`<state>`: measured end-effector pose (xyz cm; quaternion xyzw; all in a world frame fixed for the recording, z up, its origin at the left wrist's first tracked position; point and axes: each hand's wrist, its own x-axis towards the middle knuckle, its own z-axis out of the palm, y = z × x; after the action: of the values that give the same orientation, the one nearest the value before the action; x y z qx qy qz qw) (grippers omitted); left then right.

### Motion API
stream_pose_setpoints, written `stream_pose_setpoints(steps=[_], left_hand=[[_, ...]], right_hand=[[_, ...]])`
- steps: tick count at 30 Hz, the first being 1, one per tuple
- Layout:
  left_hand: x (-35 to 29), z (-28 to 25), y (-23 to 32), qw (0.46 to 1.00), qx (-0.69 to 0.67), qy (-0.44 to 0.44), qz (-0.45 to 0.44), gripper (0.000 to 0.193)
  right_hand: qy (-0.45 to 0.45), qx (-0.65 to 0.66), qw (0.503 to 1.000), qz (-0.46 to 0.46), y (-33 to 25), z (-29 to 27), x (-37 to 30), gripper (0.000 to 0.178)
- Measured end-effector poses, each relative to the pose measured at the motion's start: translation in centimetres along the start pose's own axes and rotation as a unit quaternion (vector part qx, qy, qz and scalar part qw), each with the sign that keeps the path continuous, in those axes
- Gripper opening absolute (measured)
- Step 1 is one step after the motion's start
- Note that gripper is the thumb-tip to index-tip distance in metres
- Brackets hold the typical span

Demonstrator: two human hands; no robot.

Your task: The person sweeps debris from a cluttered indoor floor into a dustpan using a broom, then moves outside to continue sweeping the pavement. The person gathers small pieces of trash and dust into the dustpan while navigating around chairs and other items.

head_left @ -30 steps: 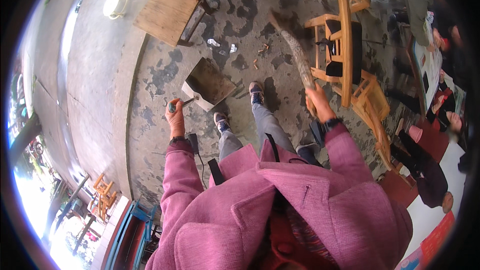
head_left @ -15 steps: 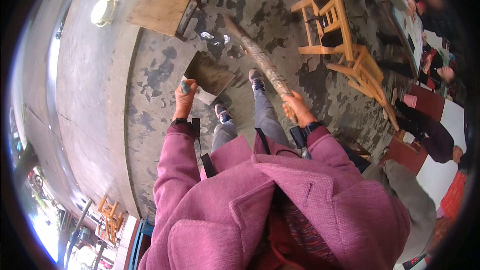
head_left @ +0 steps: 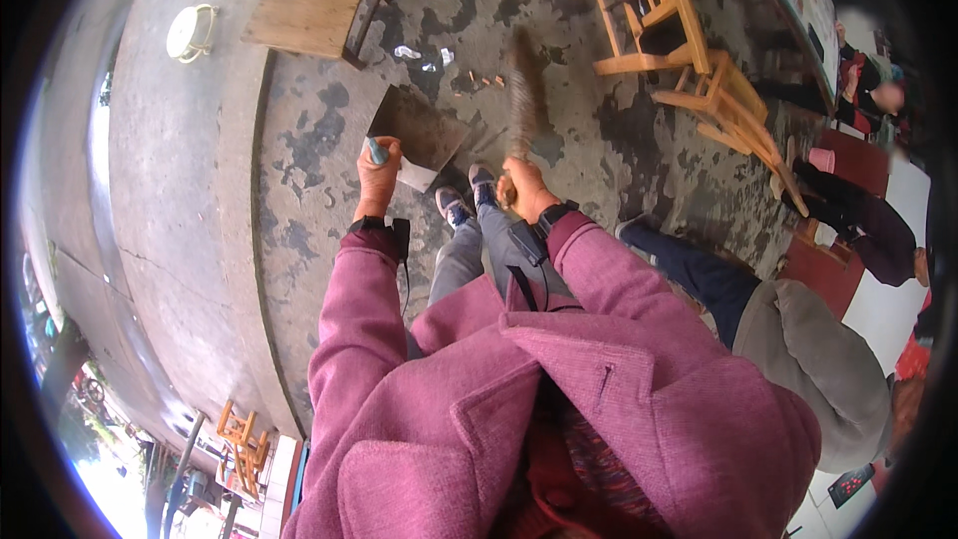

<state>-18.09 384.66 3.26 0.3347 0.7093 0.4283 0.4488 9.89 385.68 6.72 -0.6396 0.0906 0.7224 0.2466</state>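
Note:
My left hand (head_left: 378,178) is closed round the blue-grey end of a handle, which rises above the fist. Below it a dark metal dustpan (head_left: 423,128) rests on the floor in front of my feet. My right hand (head_left: 525,186) grips a long, mottled broom (head_left: 524,105), its far end smeared by motion over the floor right of the dustpan. Beyond the dustpan lie white crumpled scraps (head_left: 407,52) and several small orange-brown bits (head_left: 486,80). How the handle joins the pan is hidden by my hand.
A wooden chair (head_left: 309,2) stands at the far left, by a raised concrete edge (head_left: 257,130). More wooden chairs (head_left: 674,15) are at the far right, near people at a table. Close on my right a person in grey (head_left: 813,359) bends over. A white stool (head_left: 190,34) stands far left.
My right hand has swung left, bringing the broom closer to the dustpan and more upright in view. My feet have come closer together. The person in grey shows more on my right.

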Motion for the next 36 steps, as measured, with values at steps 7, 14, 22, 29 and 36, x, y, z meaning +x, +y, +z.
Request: stream_pose_setpoints(steps=[7,14,22,29,36], left_hand=[[0.4,0.2,0.9,0.99,0.103,0.093,0.042,0.013],[0.7,-1.4,0.8,0.973,0.129,0.184,0.048,0.014],[1.8,-3.7,-2.8,0.98,0.058,0.186,-0.031,0.017],[3.0,-3.1,-1.6,0.979,0.073,0.181,-0.057,0.019],[1.7,-3.2,-1.7,0.982,0.087,0.165,-0.018,0.015]], right_hand=[[-0.258,0.074,0.959,0.093,-5.8,-0.1,-6.3,0.025],[-0.125,-0.245,0.956,-0.101,-15.9,1.3,-7.7,0.016],[-0.015,-0.592,0.753,-0.288,-14.4,8.0,5.4,0.051],[-0.051,-0.79,0.565,-0.232,-10.9,-0.8,-2.0,0.059],[-0.045,-0.759,0.588,-0.276,-12.6,-8.5,-10.9,0.06]])
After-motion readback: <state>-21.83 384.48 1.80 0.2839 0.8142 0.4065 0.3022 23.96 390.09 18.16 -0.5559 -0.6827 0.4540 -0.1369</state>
